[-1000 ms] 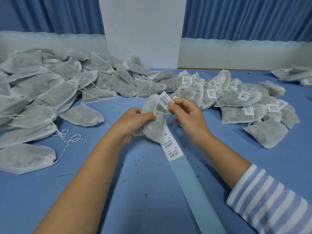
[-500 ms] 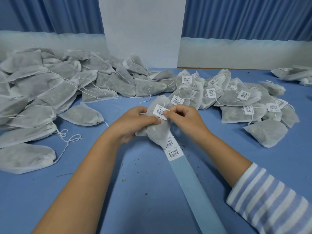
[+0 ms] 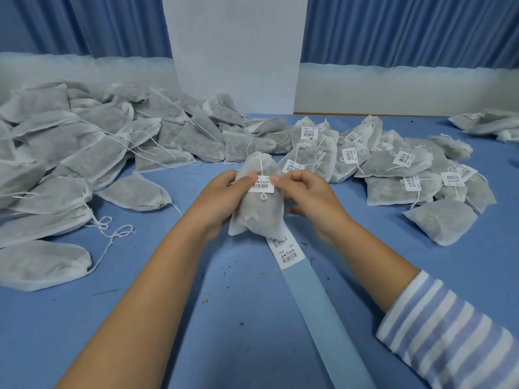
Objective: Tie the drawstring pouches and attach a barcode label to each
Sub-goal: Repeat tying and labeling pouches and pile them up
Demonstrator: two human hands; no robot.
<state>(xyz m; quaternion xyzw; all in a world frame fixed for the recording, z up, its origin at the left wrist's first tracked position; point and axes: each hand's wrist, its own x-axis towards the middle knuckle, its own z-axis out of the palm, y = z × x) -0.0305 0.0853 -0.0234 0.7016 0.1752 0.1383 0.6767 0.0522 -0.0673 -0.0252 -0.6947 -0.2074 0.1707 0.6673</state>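
Label's down off the raised cord: barcode label (image 3: 262,184) now sits flat on the drawstring pouch (image 3: 258,217), held over the worktop (image 3: 196,304). Left hand (image 3: 222,200) grip wraps the pouch, thumb pinning the label. Right hand (image 3: 309,197) pinches the label's edge, probably sealing it round the string. Label strip (image 3: 286,252) just below.

I hold one grey mesh drawstring pouch (image 3: 258,217).
My left hand (image 3: 222,197) grips its side; my right hand (image 3: 311,200) pinches its white barcode label (image 3: 262,184). Pale blue backing strip (image 3: 317,301) lies beneath both hands.
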